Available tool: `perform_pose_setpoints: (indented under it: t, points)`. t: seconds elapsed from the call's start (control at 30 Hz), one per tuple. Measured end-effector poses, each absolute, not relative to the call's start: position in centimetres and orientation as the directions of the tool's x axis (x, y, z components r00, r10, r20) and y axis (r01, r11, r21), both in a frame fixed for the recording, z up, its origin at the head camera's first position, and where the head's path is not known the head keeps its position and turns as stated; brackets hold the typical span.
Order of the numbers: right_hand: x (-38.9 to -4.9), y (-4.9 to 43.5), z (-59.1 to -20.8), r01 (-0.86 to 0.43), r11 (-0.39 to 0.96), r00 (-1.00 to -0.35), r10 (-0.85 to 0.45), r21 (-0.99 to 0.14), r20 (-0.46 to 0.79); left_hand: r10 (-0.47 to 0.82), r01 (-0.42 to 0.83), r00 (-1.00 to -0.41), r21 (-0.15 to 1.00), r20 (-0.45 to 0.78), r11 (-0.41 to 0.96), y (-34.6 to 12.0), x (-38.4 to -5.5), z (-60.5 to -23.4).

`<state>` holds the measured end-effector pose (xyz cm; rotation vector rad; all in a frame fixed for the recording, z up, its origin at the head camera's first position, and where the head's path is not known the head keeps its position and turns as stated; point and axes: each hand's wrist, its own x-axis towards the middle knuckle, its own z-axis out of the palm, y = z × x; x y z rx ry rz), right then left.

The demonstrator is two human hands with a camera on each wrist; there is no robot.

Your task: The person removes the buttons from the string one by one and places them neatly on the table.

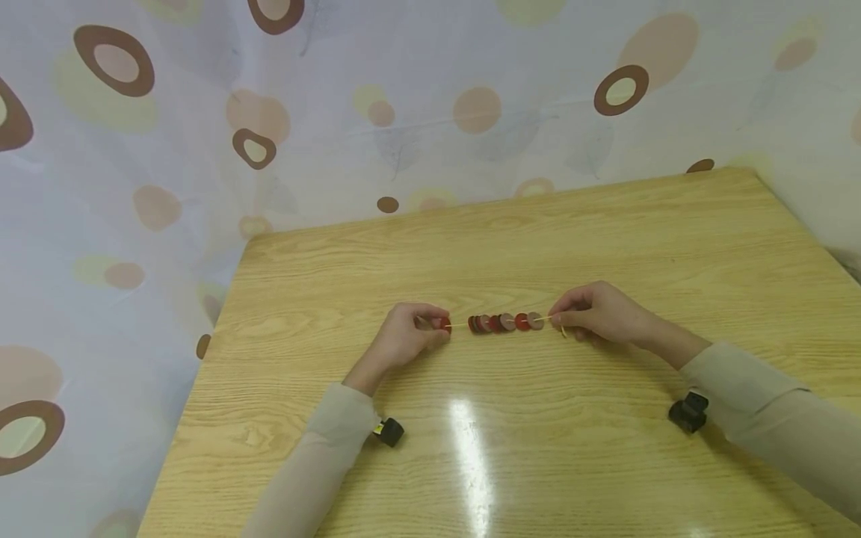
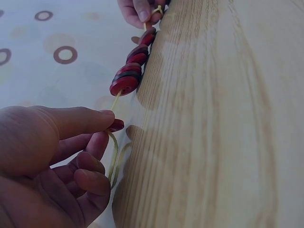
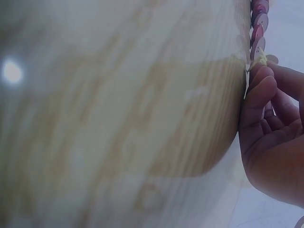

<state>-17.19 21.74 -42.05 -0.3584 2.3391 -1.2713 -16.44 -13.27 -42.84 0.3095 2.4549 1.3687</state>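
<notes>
A yellow string (image 1: 460, 325) stretches between the two hands just above the table. Strung along it is a row of round buttons (image 1: 495, 323) in red, dark and brownish pink, some packed face to face. At the string's left end, the left hand (image 1: 403, 334) pinches a single red button (image 2: 116, 125), apart from the row. Below those fingers, a loose tail of string hangs in the left wrist view. The right hand (image 1: 605, 312) pinches the other end of the string, beside a knot (image 3: 260, 59) close to the last pinkish button (image 3: 258, 46).
A wood-grain table (image 1: 323, 276) spreads under both hands, with a bright light reflection near its front. Behind it and along the left hangs a pale cloth (image 1: 430, 67) patterned with circles. Small black cameras (image 1: 689, 412) sit at both wrists.
</notes>
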Motion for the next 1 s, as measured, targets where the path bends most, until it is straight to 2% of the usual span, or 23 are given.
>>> perform_pose_setpoints:
  t: [1.0]
  points:
    - [-17.62,21.99,-42.36,-0.001,0.542,-0.859,-0.431,-0.840,-0.276,0.309,0.018,-0.936,0.854,-0.168,0.520,-14.08,-16.20,-42.63]
